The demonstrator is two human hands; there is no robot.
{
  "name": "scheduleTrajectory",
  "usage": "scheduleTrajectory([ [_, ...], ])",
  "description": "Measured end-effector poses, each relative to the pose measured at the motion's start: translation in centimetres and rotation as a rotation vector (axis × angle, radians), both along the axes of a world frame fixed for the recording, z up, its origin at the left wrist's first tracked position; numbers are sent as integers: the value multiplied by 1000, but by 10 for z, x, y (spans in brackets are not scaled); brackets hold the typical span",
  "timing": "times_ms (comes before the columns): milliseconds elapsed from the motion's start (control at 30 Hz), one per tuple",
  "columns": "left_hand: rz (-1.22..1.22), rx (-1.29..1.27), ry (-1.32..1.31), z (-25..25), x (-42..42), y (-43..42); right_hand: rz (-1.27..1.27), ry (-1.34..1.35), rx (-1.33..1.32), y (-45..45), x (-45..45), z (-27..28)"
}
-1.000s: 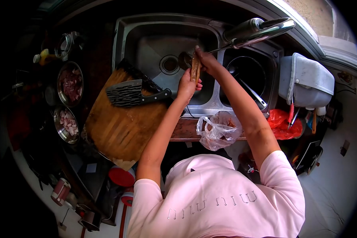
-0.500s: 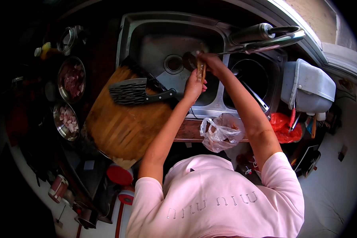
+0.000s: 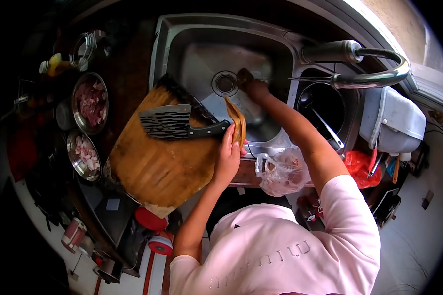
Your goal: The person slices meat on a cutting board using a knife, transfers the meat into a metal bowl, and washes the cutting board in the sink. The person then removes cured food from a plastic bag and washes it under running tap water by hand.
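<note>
My left hand [image 3: 225, 160] is closed around a flat, folded yellow-brown piece [image 3: 237, 123], whose kind I cannot make out, held above the near rim of the sink. My right hand [image 3: 257, 89] reaches down into the steel sink [image 3: 192, 59], beside the drain [image 3: 225, 83]. At its fingertips is a dark brown roundish thing [image 3: 243, 75]; shadow hides whether the fingers grip it. A cleaver [image 3: 166, 122] with a black handle lies on the wooden cutting board [image 3: 157, 167], its handle pointing towards my left hand.
Metal bowls of red meat [image 3: 92, 104] and pale meat pieces [image 3: 85, 155] stand left of the board. A faucet [image 3: 374, 76] arches over the right basin, which holds a dark pan and ladle [image 3: 325, 123]. A clear plastic bag [image 3: 283, 172] hangs at the counter edge.
My right hand has left the yellow-brown piece and moved down to the brown thing by the drain. My left hand has drawn the piece back towards me, near the cleaver's handle.
</note>
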State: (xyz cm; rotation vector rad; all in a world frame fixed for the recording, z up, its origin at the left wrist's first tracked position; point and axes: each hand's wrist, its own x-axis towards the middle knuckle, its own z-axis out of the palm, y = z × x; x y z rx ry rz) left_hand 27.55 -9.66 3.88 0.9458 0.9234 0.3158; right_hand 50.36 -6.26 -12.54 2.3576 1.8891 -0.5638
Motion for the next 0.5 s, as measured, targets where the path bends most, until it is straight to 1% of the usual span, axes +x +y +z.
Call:
scheduleTrajectory([
  [33,-13,22,16,-3,-4,-1,57,-89,3,-1,2,-17],
  [100,10,10,16,-8,-5,-4,17,-99,-35,0,6,-39],
  [167,-11,10,30,-8,-5,-7,-180,62,-120,-2,12,-46],
  [200,-40,22,50,-4,-5,-8,-159,103,-93,-3,17,-41],
  [233,-68,37,71,-1,-6,-7,-137,144,-63,-3,26,-31],
  [267,-50,117,87,1,-7,-8,-114,186,-32,-2,34,-22],
  [367,-25,363,168,2,-21,-18,-416,595,238,0,35,71],
  [400,7,364,224,15,-25,-16,-524,708,272,-4,36,77],
  [467,21,636,346,25,-40,-9,-743,936,338,-15,43,85],
  [500,-15,694,384,26,-50,-4,-708,940,174,-14,50,111],
])
